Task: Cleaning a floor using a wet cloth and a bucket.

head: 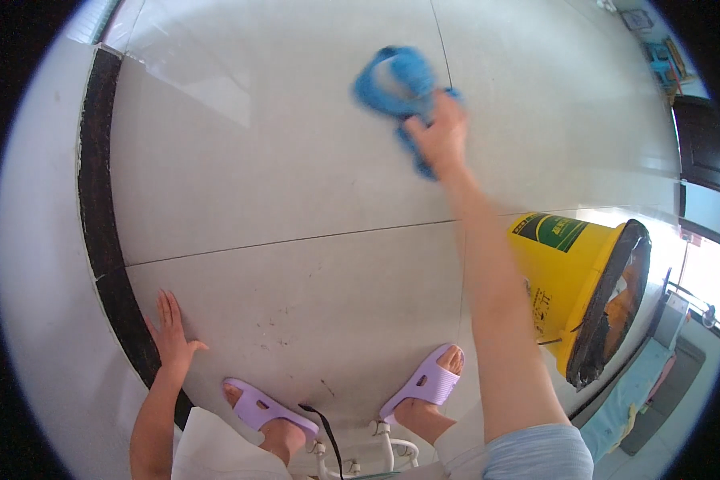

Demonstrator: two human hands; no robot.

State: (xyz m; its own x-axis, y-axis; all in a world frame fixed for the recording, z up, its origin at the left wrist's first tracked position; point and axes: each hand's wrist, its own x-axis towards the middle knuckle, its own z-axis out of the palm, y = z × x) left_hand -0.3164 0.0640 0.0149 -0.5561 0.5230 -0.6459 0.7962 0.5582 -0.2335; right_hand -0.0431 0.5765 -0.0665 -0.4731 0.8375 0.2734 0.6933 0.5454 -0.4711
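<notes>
My right hand (447, 133) is stretched far forward and grips a bunched blue cloth (417, 75) against the pale floor tiles (288, 162). Both the hand and the cloth are blurred. A light patch shows within the loop of the cloth. My left hand (173, 336) holds nothing. Its fingers are spread, and it rests on the floor beside the dark baseboard (104, 180).
Right of my right forearm stands a yellow bucket (567, 282) with a black plastic liner and refuse inside. Purple slides (270, 411) are on my feet. White metal legs (387, 447) and a black strap (330, 429) lie between them. Dark marks (276, 336) dot the tiles.
</notes>
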